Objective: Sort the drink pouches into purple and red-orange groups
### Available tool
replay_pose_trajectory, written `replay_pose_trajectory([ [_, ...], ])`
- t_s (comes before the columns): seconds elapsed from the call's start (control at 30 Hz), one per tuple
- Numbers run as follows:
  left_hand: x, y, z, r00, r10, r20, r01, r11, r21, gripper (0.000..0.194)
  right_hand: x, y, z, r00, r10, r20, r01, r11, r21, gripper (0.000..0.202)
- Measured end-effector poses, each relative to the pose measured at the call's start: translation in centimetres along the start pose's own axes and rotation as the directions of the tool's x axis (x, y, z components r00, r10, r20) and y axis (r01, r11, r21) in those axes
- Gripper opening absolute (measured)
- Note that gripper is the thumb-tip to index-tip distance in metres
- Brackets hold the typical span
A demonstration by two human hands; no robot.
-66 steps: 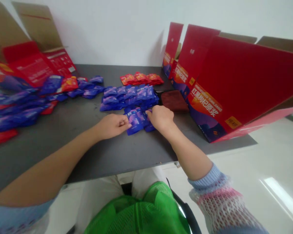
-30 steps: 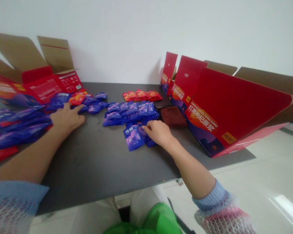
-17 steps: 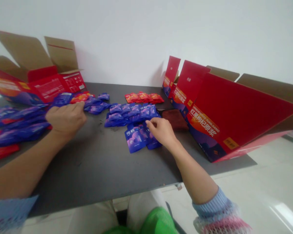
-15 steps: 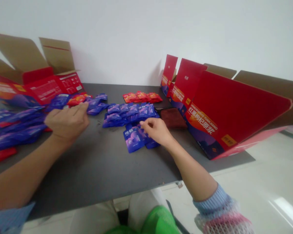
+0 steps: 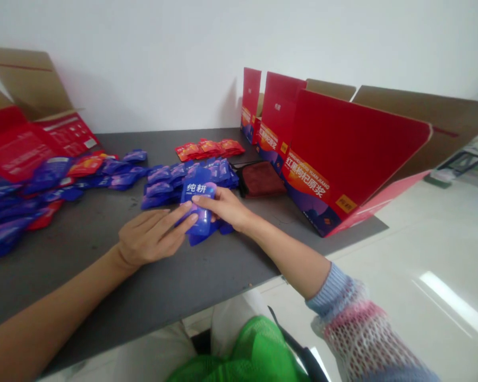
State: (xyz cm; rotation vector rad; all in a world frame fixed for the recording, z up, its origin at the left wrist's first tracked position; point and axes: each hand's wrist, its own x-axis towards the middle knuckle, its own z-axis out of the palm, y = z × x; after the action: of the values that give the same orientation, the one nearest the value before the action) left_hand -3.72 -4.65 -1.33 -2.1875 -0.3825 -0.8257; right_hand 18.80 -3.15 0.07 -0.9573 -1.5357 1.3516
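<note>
A blue-purple pouch (image 5: pixel 202 218) with white lettering is held up between my two hands, its printed face towards me. My right hand (image 5: pixel 231 211) grips its right side, thumb across the front. At the left edge, the fingers of my left hand (image 5: pixel 149 240) press on the front; the left thumb is hidden. Beneath the held pouch, more blue pouches (image 5: pixel 227 228) lie on the table, mostly covered. Just behind are overlapping rows of blue pouches (image 5: pixel 159 189), and beyond those a row of red pouches (image 5: pixel 209 148).
On the left, a loose heap of blue and red pouches (image 5: pixel 14 215) lies by an open red carton (image 5: pixel 8 138). Several red cartons (image 5: pixel 334 154) with raised flaps line the right side. A dark brown cloth item (image 5: pixel 263 179) lies beside them on the grey table (image 5: pixel 143 302).
My left hand has come from the loose heap on the left to the middle, meeting my right hand. A blue pouch is now raised between them. The view has turned slightly right.
</note>
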Motion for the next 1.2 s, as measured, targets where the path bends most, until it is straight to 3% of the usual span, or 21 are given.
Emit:
replay_pose_trajectory([
  [0.07,-0.3,-0.1,0.7,0.983,-0.185,-0.014,0.179,0.967,-0.181,0.063,0.0,0.1,-0.1,0.995,-0.081,-0.054,0.073,0.988,-0.136,0.034],
  [0.17,-0.6,-0.4,0.7,0.880,-0.448,0.158,0.468,0.759,-0.453,0.069,-0.5,-0.5,-0.3,0.965,-0.254,-0.064,0.199,0.870,-0.452,0.030],
  [0.23,-0.6,-0.5,0.5,0.817,-0.491,0.302,0.569,0.607,-0.555,0.064,-0.9,-1.1,-0.3,0.946,-0.323,0.016,0.253,0.709,-0.658,0.030],
  [0.33,-0.4,-0.5,0.5,0.745,-0.484,0.460,0.663,0.460,-0.591,0.030,-1.5,-1.7,-0.3,0.914,-0.352,0.200,0.362,0.487,-0.795,0.034],
  [0.37,-0.2,-0.4,0.5,0.719,-0.492,0.491,0.689,0.418,-0.592,0.022,-1.6,-1.8,-0.3,0.901,-0.355,0.249,0.398,0.450,-0.800,0.036],
  [0.43,0.2,-0.2,0.6,0.679,-0.527,0.511,0.722,0.357,-0.592,0.025,-1.7,-1.9,-0.4,0.884,-0.367,0.291,0.437,0.424,-0.793,0.040],
  [0.57,0.9,0.2,0.5,0.624,-0.606,0.493,0.745,0.270,-0.611,0.029,-1.8,-2.2,-0.5,0.891,-0.375,0.255,0.418,0.463,-0.781,0.042],
  [0.77,0.6,0.1,0.7,0.547,-0.555,0.627,0.731,-0.049,-0.681,0.034,-2.4,-1.3,1.1,0.953,-0.256,0.160,0.285,0.586,-0.759,0.052],
  [0.83,0.5,0.1,0.7,0.501,-0.590,0.633,0.764,-0.041,-0.643,0.032,-2.4,-0.7,1.9,0.962,-0.223,0.160,0.266,0.617,-0.741,0.050],
  [0.93,0.6,0.5,0.7,0.455,-0.711,0.536,0.819,0.097,-0.566,0.027,-2.2,-0.1,2.6,0.976,-0.171,0.134,0.215,0.669,-0.711,0.039],
  [1.0,0.8,1.0,0.8,0.412,-0.772,0.484,0.836,0.109,-0.537,0.026,-2.0,0.0,2.7,0.983,-0.132,0.127,0.183,0.704,-0.686,0.032],
  [1.1,1.1,1.8,1.1,0.295,-0.806,0.513,0.796,-0.090,-0.599,0.025,-1.7,-0.1,2.3,0.983,-0.129,0.131,0.183,0.763,-0.620,0.024],
  [1.13,1.2,2.0,1.2,0.277,-0.796,0.538,0.764,-0.157,-0.626,0.024,-1.7,-0.2,2.1,0.983,-0.139,0.122,0.185,0.774,-0.606,0.022],
  [1.2,1.5,2.2,1.2,0.302,-0.748,0.591,0.725,-0.222,-0.652,0.024,-1.6,-0.6,1.6,0.983,-0.160,0.086,0.179,0.766,-0.617,0.021],
])
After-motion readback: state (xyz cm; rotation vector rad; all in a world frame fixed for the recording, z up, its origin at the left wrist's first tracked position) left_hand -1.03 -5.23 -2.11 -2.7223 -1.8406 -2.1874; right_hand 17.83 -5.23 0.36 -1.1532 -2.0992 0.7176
